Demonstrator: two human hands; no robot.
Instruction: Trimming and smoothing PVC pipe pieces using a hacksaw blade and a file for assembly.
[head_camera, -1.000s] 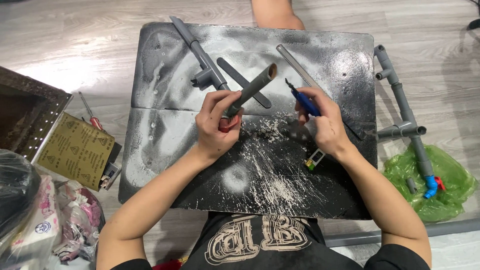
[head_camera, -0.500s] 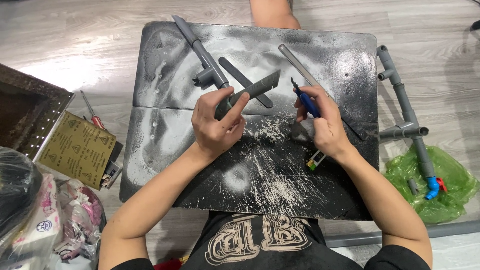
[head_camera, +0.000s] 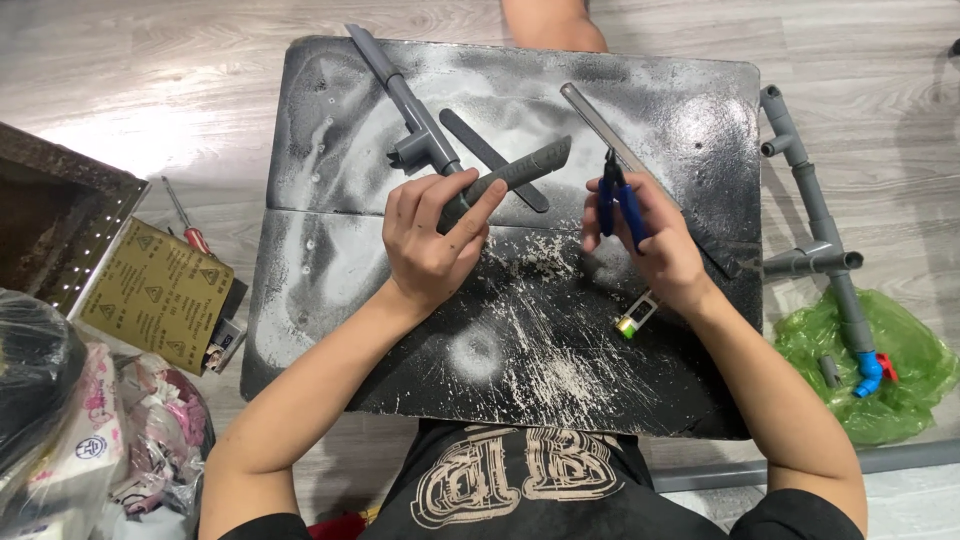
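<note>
1. Over the middle of the dusty black board, the left hand holds a short grey pipe; its fingers are curled and pressed around the pipe's near end, and the far end points up and to the right, lifted off the board.
2. Just to the right, the right hand grips blue-handled pliers, fingers wrapped around the handles, tips pointing away from the person. Pliers and pipe are near each other but apart.
3. Behind the pipe, a longer grey pipe with a fitting and a flat dark strip lie on the board; a thin metal bar lies slanted beyond the pliers.
4. White filings cover the board below the hands, with a small box cutter beside the right wrist.
5. On the floor sit a sandpaper sheet and screwdriver at left, a grey pipe assembly and green bag at right.
</note>
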